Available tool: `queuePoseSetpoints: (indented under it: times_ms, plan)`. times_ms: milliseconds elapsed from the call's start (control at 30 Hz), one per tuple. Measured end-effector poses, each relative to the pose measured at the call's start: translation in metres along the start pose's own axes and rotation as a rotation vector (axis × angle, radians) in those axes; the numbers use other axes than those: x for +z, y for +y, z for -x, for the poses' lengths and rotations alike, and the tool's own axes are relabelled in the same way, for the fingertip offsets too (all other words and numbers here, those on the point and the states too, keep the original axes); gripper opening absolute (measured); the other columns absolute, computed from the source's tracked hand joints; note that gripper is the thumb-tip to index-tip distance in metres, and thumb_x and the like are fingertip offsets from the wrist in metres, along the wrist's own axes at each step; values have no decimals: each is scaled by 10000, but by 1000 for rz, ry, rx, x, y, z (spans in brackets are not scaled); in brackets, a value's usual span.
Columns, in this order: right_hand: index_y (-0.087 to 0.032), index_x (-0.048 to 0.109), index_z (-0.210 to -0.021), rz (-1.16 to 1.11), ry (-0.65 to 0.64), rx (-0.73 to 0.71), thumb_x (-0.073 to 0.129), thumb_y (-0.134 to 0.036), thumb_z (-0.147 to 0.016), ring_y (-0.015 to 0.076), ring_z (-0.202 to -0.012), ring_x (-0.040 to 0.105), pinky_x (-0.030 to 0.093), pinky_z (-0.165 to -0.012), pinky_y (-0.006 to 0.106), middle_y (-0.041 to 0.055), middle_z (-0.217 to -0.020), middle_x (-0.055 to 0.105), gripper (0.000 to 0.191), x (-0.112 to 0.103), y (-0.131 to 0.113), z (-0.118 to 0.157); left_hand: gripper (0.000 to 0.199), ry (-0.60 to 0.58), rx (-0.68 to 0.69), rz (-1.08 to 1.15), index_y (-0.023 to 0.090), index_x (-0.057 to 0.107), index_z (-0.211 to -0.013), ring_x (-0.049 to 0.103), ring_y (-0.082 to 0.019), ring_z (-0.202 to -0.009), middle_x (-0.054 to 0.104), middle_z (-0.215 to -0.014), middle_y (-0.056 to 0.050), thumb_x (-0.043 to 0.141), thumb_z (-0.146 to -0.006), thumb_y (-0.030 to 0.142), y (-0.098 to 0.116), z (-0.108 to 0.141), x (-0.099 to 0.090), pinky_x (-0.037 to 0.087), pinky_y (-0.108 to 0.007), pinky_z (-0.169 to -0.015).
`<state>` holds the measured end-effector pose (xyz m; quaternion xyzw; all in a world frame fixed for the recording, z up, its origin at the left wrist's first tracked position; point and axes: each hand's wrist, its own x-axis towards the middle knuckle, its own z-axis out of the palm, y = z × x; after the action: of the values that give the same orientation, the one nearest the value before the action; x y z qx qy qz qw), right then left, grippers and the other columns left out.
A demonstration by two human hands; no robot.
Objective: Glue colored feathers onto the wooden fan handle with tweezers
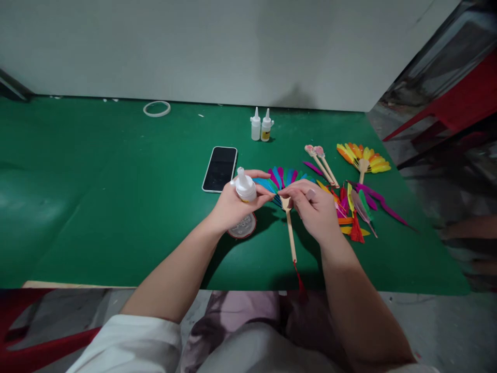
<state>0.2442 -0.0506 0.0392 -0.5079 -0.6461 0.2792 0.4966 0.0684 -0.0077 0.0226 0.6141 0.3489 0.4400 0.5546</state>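
Observation:
My left hand [240, 202] is wrapped round a white glue bottle [245, 187], its nozzle pointing up. The thumb and fingertips of that hand reach to the base of the feathers on a fan [292, 235], which has a wooden handle and blue, purple and green feathers. My right hand [314, 207] is closed in a pinch at the same spot, over the fan's head; what its fingertips hold is too small to make out. A red tassel [301, 287] hangs from the handle's end. Under my left hand lies a round grey disc [244, 228], partly hidden.
A phone [220, 169] lies left of the fan. Two small glue bottles [261, 127] stand at the back, and a white ring [157, 109] lies farther left. Right are two wooden sticks [322, 165], a yellow-orange feather fan [364, 160] and loose feathers [363, 204]. A red chair [462, 98] stands beyond.

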Motion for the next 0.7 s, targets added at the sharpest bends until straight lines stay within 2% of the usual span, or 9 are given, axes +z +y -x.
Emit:
queuePoseSetpoints:
  times_ms: [200,367,533,700]
  plan:
    - [-237,720,-804,41,23,-18,555,-297,-874,137,-732,605,474,-671,283,6,-758,672,189,0,-1,-2,425,-6,-5,-6,168,616,-1003,645,-145,-689,667,-707,-15,793,-616,183,-4,-1,-3,519,-286,-715]
    - [-237,723,-815,33,24,1,543,-334,-883,124,-690,586,460,-645,272,2,-742,658,217,-1,1,0,392,-57,-24,37,180,608,-934,558,-93,-562,613,-624,31,803,-596,207,-1,0,-3,464,-229,-577]
    - [-229,733,-800,-36,56,44,488,-407,-905,127,-659,578,451,-625,279,11,-697,631,320,-1,2,1,259,3,-33,25,171,604,-897,523,-71,-532,574,-612,37,731,-697,277,-3,-3,-5,421,-205,-526]
    - [-224,734,-723,-131,140,34,360,-502,-929,152,-735,607,458,-648,289,41,-734,663,510,-2,3,0,308,51,-20,66,165,609,-934,608,-85,-645,655,-717,9,749,-663,207,-2,-7,-15,489,-212,-635]
